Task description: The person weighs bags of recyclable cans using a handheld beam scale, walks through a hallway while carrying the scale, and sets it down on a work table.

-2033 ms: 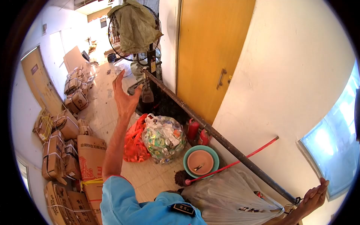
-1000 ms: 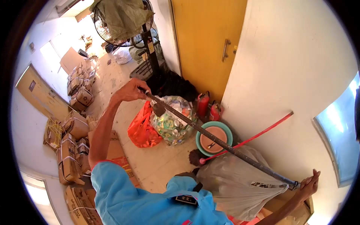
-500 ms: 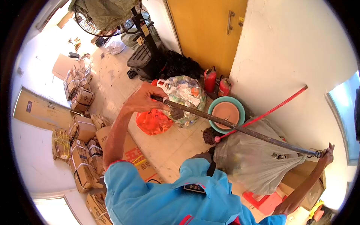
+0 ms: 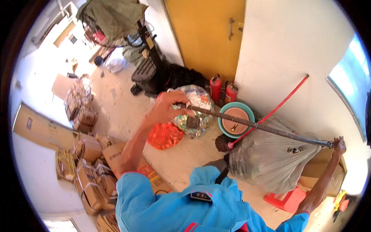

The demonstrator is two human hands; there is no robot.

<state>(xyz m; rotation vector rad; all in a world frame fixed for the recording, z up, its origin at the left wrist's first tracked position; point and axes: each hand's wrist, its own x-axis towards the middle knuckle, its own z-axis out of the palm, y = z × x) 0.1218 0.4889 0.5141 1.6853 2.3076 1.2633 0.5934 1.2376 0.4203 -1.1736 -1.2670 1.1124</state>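
A long dark rod (image 4: pixel 216 114) slants across the view in front of my body, with a metal fitting near its right end. My left hand (image 4: pixel 170 107) holds its left end between thumb and fingers. My right hand (image 4: pixel 339 145) is closed around the other end, by the fitting. Below the right part of the rod sits a large grey translucent plastic bag (image 4: pixel 262 162), its top drawn up toward that end; whether it is fastened to the rod I cannot tell. The red-handled brush (image 4: pixel 284 98) leans behind the rod, its dark bristles on the floor.
A teal basin (image 4: pixel 251 112) with a pink basin inside stands near two fire extinguishers (image 4: pixel 215 88). Beside them are a clear bag of scrap (image 4: pixel 199 98) and a red bag (image 4: pixel 164 137). Tied cardboard bundles (image 4: pixel 92 181) line the left wall. A red plastic stool (image 4: pixel 288 200) lies lower right.
My left hand and its end of the rod have shifted right in view. The rod's right end sits higher, so it slants less. Both hands keep hold, and the camera view has moved slightly.
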